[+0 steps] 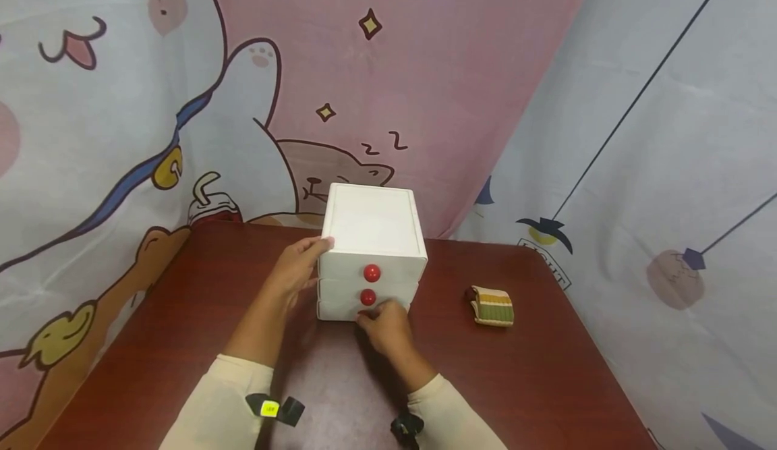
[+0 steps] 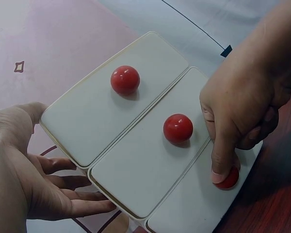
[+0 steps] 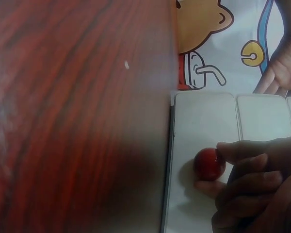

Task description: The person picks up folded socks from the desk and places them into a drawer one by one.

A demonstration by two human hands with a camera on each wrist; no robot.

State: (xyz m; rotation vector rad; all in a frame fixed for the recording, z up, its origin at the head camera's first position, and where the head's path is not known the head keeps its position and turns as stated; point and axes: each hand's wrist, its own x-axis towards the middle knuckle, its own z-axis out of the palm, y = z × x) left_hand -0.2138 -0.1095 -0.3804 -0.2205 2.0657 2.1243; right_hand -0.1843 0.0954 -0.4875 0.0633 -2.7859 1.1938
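A white box of three stacked drawers (image 1: 375,219) stands on the table, each drawer front bearing a round red knob. The top knob (image 2: 125,80) and middle knob (image 2: 178,129) are uncovered. At the lowest drawer, my right hand (image 1: 388,328) pinches the bottom knob (image 3: 208,165) between thumb and forefinger, its other fingers curled. My left hand (image 1: 291,274) rests against the box's left side, thumb at the upper front corner and fingers fairly straight along the side. All the drawers look pushed in; what they hold is hidden.
Right of the box, a small object with yellow, white and green bands (image 1: 493,306) lies on the dark red wooden table (image 1: 473,382). Behind the table hangs a printed cartoon cloth (image 1: 437,86), close to the back of the box.
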